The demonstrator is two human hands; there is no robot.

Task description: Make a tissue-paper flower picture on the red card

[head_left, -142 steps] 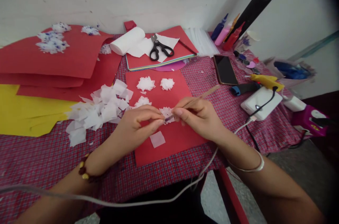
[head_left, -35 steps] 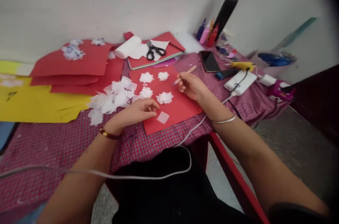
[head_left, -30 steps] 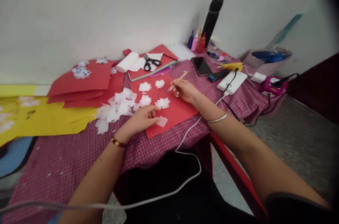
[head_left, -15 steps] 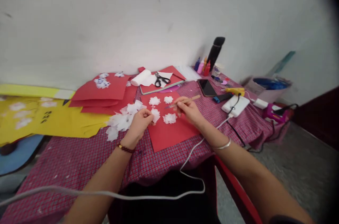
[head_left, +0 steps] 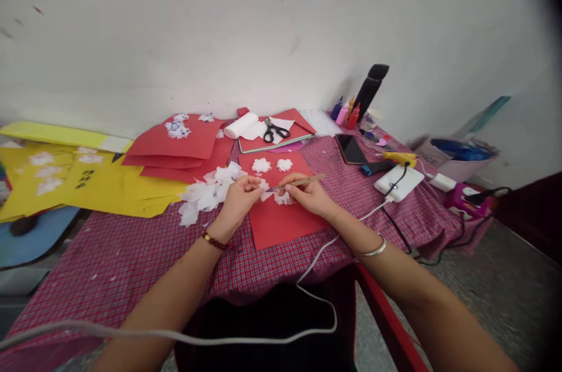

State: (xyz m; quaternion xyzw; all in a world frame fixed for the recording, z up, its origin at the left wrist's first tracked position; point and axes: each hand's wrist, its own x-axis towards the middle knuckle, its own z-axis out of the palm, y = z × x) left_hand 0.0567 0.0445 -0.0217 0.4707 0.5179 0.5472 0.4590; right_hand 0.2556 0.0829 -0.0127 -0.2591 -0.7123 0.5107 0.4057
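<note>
My left hand (head_left: 240, 202) is closed in a pinch at a white paper flower (head_left: 264, 187), partly hidden by the fingers. In my right hand (head_left: 311, 195) is a thin paintbrush (head_left: 314, 179) with a pale wooden handle, its dark tip pointing left at that flower. Beneath both hands lies a red paper sheet (head_left: 285, 228). Two more white flowers sit along its upper part, and another flower (head_left: 282, 200) is partly covered by my right hand. Left of the sheet spreads a heap of white paper pieces (head_left: 208, 193).
Behind stand red sheets (head_left: 171, 152), a paper roll (head_left: 240, 125) and black scissors (head_left: 276, 130). To the right lie a phone (head_left: 351, 149), a white power bank (head_left: 398, 181) and a yellow glue gun (head_left: 399, 159). Small paint bottles (head_left: 345, 114) stand by the wall. A white cable (head_left: 318, 252) crosses the front.
My right hand has moved left and slightly down, bringing the brush tip to the flower at my left fingers. My left hand has shifted slightly right. The whole view has shifted a little.
</note>
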